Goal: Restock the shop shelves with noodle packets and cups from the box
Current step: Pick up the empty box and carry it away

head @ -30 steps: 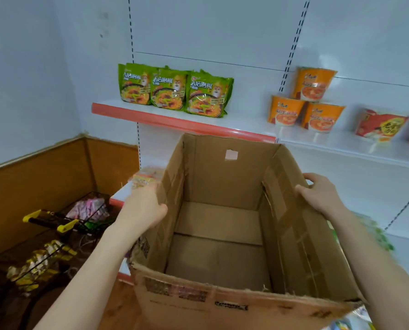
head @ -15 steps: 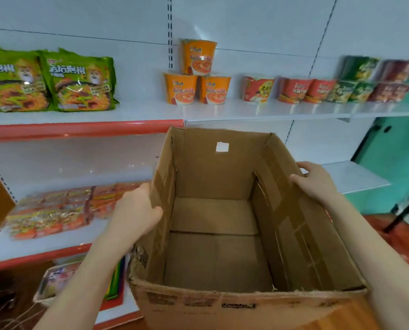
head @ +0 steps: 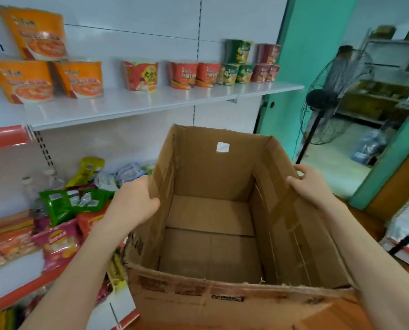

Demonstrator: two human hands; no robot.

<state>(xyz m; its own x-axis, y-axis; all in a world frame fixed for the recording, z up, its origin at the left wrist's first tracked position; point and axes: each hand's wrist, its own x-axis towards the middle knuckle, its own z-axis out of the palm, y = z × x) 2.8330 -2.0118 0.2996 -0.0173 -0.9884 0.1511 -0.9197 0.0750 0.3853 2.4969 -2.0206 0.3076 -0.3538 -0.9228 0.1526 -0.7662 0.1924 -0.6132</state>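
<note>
My left hand (head: pixel 133 203) is closed over the top edge of the left wall of the open brown cardboard box (head: pixel 213 167). My right hand (head: pixel 310 184) clasps the right wall in the same way, so that the soft box hangs level between them and does not fold. The box is near, in front of me, and shows only its bare bottom. Beyond it, the white metal shelf (head: pixel 151 103) carries the orange, red and green noodle cups (head: pixel 183 75). I judge the restocking is nearly done.
</note>
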